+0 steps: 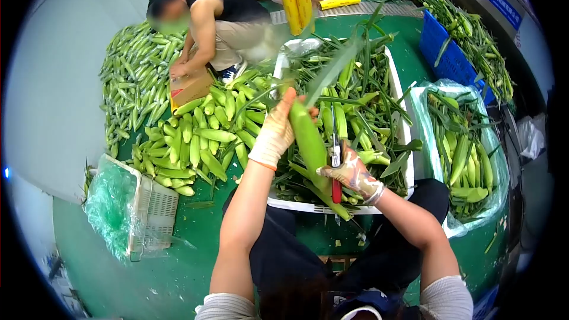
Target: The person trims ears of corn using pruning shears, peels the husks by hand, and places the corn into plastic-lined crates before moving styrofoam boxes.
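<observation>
My left hand, in a pale glove, is closed around the upper part of a green ear of corn still in its husk. The ear is tilted, its leafy end up, above a white crate heaped with corn and long leaves. Gloved in a patterned fabric, my right hand is closed on red-handled pruning shears beside the ear's lower part. Its thumb reaches across toward the husk; whether it presses on it I cannot tell. The shears' blades point upward, away from me.
Left of the crate lies a pile of husked-in ears. Wrapped ears are heaped near a crouching person handling a cardboard box. A lined corn container and blue basket stand right; a tipped crate is left.
</observation>
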The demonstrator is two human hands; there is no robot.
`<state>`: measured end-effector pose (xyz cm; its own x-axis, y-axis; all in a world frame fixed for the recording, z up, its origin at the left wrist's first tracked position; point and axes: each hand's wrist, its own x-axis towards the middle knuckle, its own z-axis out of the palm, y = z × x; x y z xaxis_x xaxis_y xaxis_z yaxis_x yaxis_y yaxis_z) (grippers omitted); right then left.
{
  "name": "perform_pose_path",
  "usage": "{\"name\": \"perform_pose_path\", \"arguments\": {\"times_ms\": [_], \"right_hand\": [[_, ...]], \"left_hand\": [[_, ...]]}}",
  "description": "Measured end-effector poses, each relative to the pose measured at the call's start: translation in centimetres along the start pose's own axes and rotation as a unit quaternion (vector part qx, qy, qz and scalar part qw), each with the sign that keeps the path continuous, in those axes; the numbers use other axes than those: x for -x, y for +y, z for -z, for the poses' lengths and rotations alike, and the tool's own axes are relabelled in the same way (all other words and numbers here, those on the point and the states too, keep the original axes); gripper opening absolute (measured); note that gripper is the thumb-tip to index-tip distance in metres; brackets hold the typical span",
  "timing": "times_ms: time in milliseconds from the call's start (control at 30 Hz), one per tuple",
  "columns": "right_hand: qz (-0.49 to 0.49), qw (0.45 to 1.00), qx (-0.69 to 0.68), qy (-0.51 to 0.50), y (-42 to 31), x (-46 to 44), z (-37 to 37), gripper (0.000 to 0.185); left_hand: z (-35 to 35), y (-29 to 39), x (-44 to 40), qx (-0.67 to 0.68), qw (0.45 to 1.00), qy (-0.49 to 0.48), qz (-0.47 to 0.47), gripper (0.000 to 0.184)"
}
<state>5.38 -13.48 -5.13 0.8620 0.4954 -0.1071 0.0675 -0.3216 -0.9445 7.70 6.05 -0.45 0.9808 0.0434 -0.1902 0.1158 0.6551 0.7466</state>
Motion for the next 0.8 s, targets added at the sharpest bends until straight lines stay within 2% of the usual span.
{"name": "perform_pose_path", "arguments": {"times_ms": [33,67,133,167,200,267,300,333,400,433,467,500,533,600,633,667,733,767,800], "right_hand": [[0.030,0.998,-0.053,0.007,0.8,0.1,-0.5,0.060],[0.063,0.993,-0.102,0.015,2.2,-0.1,-1.0,0.060],[0.056,0.992,-0.103,0.037,3.2,-0.2,-1.4,0.061],[0.045,0.996,-0.077,0.022,2.8,-0.1,-1.1,0.061],[0.033,0.998,-0.052,0.005,2.1,0.0,-0.5,0.062],[0.044,0.997,-0.029,-0.054,2.8,-0.2,0.6,0.064],[0.008,0.996,-0.024,-0.089,3.1,-0.3,1.4,0.062],[-0.026,0.992,-0.017,-0.124,3.2,-0.4,2.4,0.061],[-0.013,0.989,0.072,-0.130,3.1,-0.5,4.1,0.070],[-0.007,0.989,0.067,-0.134,2.6,-0.6,4.6,0.075],[-0.003,0.988,0.061,-0.139,2.3,-0.8,5.0,0.081],[0.009,0.987,0.020,-0.161,2.8,-1.3,5.4,0.085],[0.036,0.983,-0.035,-0.177,2.5,-1.7,5.6,0.082],[0.063,0.969,0.105,-0.214,1.3,-2.5,7.3,0.072],[0.081,0.954,0.107,-0.268,0.0,-2.5,7.9,0.064],[0.053,0.939,0.118,-0.319,-0.7,-2.3,8.5,0.052],[0.052,0.944,0.052,-0.321,0.1,-1.9,7.8,0.038],[-0.072,0.950,-0.069,-0.296,0.1,-1.3,7.5,0.033],[-0.193,0.927,-0.188,-0.260,-0.2,-0.8,7.3,0.029]], "left_hand": [[0.1,-0.4,-0.1,-0.022,0.999,-0.043,-0.006,0.063],[-0.1,-1.2,0.3,-0.068,0.978,-0.172,-0.095,0.060],[-1.8,-3.0,2.4,-0.275,0.960,-0.031,-0.037,0.056],[-1.3,-4.4,2.2,-0.261,0.965,-0.010,0.010,0.051],[-1.9,-5.2,2.4,-0.228,0.973,-0.008,-0.040,0.049],[-1.7,-4.3,2.1,-0.349,0.935,0.000,-0.067,0.047],[-1.6,-3.6,2.1,-0.387,0.919,0.008,-0.069,0.048],[-1.7,-2.7,2.2,-0.407,0.913,0.021,-0.024,0.047],[-0.8,-2.7,2.5,-0.448,0.891,0.019,-0.079,0.043],[-0.4,-2.7,2.7,-0.448,0.891,0.017,-0.075,0.043],[0.0,-2.6,3.0,-0.494,0.867,0.009,-0.073,0.043],[0.5,-2.6,3.3,-0.537,0.840,0.002,-0.071,0.043],[0.6,-2.4,3.5,-0.539,0.840,0.001,-0.063,0.043],[0.1,-1.5,3.6,-0.430,0.878,-0.123,0.169,0.046],[-0.1,-1.2,3.7,-0.424,0.869,-0.153,0.203,0.048],[0.4,-1.1,3.6,-0.426,0.866,-0.155,0.208,0.048],[1.4,-0.6,3.5,-0.467,0.837,-0.195,0.208,0.048],[1.3,-0.1,4.1,-0.474,0.840,-0.125,0.232,0.054],[1.5,0.7,3.4,-0.541,0.792,-0.191,0.209,0.061]]}}
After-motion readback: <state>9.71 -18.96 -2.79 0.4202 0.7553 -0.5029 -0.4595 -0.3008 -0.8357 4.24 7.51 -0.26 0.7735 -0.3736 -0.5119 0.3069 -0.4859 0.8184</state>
